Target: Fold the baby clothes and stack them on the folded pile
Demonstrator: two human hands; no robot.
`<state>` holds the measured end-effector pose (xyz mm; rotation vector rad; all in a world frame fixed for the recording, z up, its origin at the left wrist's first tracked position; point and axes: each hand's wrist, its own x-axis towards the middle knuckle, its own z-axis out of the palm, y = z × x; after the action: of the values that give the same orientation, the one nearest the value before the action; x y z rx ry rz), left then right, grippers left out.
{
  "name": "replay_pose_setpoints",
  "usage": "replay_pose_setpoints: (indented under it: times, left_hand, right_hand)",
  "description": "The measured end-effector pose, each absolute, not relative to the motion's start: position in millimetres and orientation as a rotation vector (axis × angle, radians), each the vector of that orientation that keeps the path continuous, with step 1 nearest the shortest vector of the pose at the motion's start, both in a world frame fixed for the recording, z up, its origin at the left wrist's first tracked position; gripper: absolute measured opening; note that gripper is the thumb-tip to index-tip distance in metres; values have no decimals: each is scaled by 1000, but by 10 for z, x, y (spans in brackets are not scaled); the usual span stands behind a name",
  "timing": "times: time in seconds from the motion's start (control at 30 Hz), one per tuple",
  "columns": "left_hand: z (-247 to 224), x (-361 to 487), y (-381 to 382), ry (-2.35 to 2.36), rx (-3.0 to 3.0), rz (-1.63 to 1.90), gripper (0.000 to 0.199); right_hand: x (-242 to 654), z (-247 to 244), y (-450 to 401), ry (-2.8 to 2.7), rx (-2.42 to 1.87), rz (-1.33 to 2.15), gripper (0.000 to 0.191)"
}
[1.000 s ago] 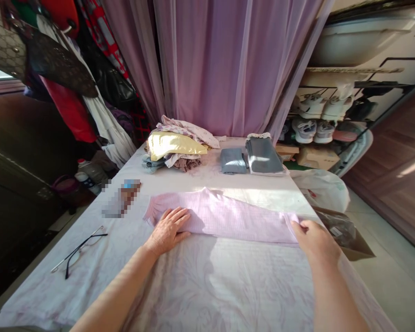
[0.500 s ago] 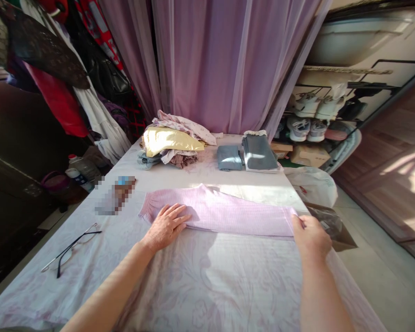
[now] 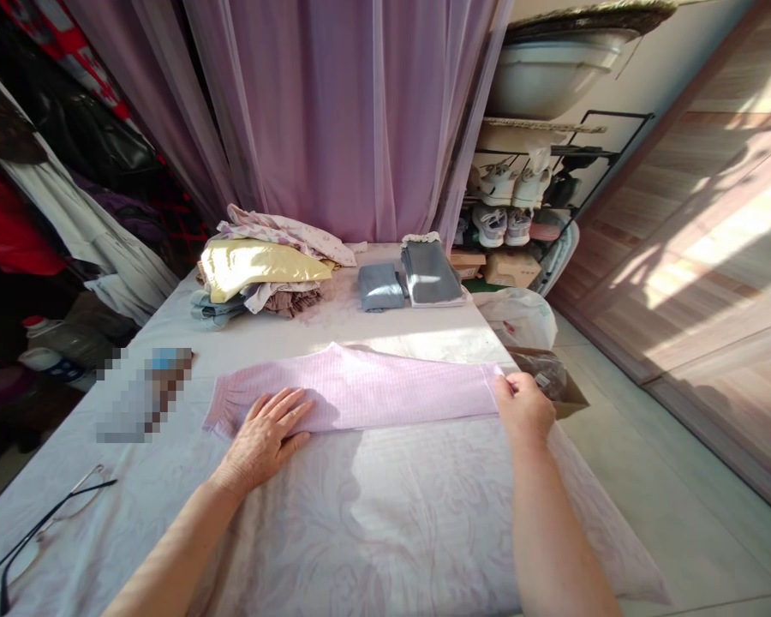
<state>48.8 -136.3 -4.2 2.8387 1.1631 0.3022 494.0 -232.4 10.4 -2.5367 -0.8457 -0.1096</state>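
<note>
Pink checked trousers [image 3: 385, 390], folded lengthwise, lie across the white patterned cloth [image 3: 398, 514], with the gathered waistband at the left. My left hand [image 3: 266, 433] rests flat near that waistband, its fingers spread on the fabric. At the far right end, my right hand [image 3: 525, 407] pinches the hem corner between thumb and curled fingers. Behind the trousers sits a loose heap of clothes with a yellow piece [image 3: 263, 267] on top. To its right are a small folded grey-blue item [image 3: 381, 287] and a larger folded grey garment [image 3: 432, 272].
Eyeglasses [image 3: 44, 527] lie at the left front, below a blurred, pixelated object [image 3: 147, 398]. A purple curtain [image 3: 321, 120] hangs behind. Clothes and bags hang at the left. A shoe rack [image 3: 511, 184], boxes and a plastic bag [image 3: 520, 317] stand at the right.
The view has turned to the right, so everything appears further left. My left hand still lies on the trousers and my right hand still holds the hem.
</note>
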Motion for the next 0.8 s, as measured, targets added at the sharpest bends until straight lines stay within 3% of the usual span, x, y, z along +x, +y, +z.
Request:
replay_pose_setpoints:
  times: [0.23,0.4,0.53,0.8]
  left_hand:
    - [101,370,-1319,1310,2783,312,51]
    - [356,150,-1165,1837,2580,458,46]
    - [504,-24,-1099,2210,2128,322,49]
    - [501,-86,-1153,2206,1895,155,40]
  right_hand:
    - [4960,128,-2300,-934,-2609,-22,22]
    - [4934,154,-2335,-934,-2627,14,35]
    - [4948,189,-2359,-969,-2694,98,40]
    - [4964,95,-2367,-959,-2671,-28,36]
